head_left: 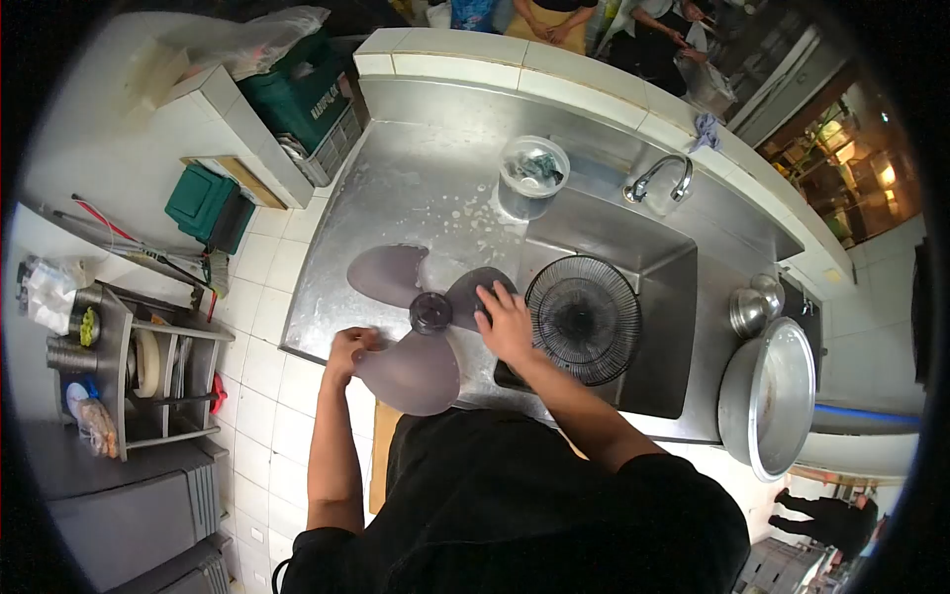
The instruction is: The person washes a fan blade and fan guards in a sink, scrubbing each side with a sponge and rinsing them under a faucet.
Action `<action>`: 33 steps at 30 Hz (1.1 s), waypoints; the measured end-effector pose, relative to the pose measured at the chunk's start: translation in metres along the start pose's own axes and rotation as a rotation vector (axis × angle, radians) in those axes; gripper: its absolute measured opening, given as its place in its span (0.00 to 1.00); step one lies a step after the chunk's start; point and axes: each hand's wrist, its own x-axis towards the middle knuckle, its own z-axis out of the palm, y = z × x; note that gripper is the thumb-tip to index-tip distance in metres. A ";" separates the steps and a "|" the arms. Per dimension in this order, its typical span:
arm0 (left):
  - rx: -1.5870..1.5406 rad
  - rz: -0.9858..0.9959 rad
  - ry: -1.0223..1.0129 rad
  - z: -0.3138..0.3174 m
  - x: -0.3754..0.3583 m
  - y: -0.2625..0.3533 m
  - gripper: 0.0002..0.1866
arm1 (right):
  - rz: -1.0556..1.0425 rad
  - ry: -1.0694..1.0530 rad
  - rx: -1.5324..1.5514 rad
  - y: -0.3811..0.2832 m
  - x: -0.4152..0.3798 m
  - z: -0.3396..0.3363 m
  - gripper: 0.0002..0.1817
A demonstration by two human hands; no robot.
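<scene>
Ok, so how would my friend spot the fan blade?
Find the steel counter left of the sink. There, the left hand and right hand touch the fan blade. It has three wide, smooth, purplish-grey petals, unlike the black wire fan guard beside it.

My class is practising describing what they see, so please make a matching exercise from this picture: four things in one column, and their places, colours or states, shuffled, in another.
Things
1. Fan blades
2. Round grille
3. Bucket
4. Bin

Descriptions
A. Green-lidded, left of the counter
B. Black, in the sink
C. Touched by the left hand and right hand
D. See-through, near the tap

Pairs: 1-C, 2-B, 3-D, 4-A
</scene>
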 end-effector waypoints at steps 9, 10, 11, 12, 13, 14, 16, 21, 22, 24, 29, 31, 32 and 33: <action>0.959 1.092 0.251 0.052 -0.032 0.086 0.41 | -0.104 0.001 -0.350 -0.011 0.017 0.046 0.31; 1.110 1.116 0.260 0.071 -0.018 0.071 0.45 | -0.069 -0.008 -0.366 -0.014 0.022 0.052 0.31; 1.106 1.116 0.260 0.083 -0.003 0.055 0.45 | -0.069 -0.009 -0.369 -0.020 0.019 0.050 0.31; 1.035 1.060 0.223 0.092 0.013 0.041 0.48 | -0.094 -0.163 -0.368 -0.030 0.017 0.046 0.31; 0.962 1.013 0.189 0.095 0.021 0.044 0.51 | -0.117 -0.309 -0.369 -0.035 0.018 0.045 0.30; 0.972 1.016 0.143 0.095 0.024 0.044 0.47 | -0.194 -0.304 -0.393 -0.035 0.020 0.036 0.30; 0.935 0.983 0.113 0.098 0.031 0.044 0.46 | -0.100 -0.219 -0.409 -0.030 0.047 0.026 0.29; 0.761 0.952 0.174 0.102 0.042 0.036 0.50 | -0.225 -0.099 -0.409 -0.050 0.045 0.062 0.27; 0.753 0.958 0.187 0.102 0.047 0.042 0.50 | -0.338 -0.070 -0.360 -0.034 0.047 0.060 0.27; 0.761 0.862 0.109 0.099 0.042 0.036 0.55 | -0.180 -0.100 -0.443 -0.009 0.076 0.037 0.27; 0.750 0.872 0.109 0.101 0.043 0.031 0.59 | -0.454 -0.202 -0.477 -0.034 0.066 0.042 0.26; 0.732 0.876 0.130 0.101 0.048 0.032 0.59 | -0.592 -0.169 -0.398 -0.011 0.084 0.040 0.27; 0.746 0.884 0.132 0.102 0.046 0.030 0.59 | -0.311 -0.208 -0.482 -0.001 0.106 0.033 0.27; 0.760 0.897 0.138 0.102 0.046 0.030 0.59 | -0.031 -0.238 -0.562 0.003 0.119 0.030 0.27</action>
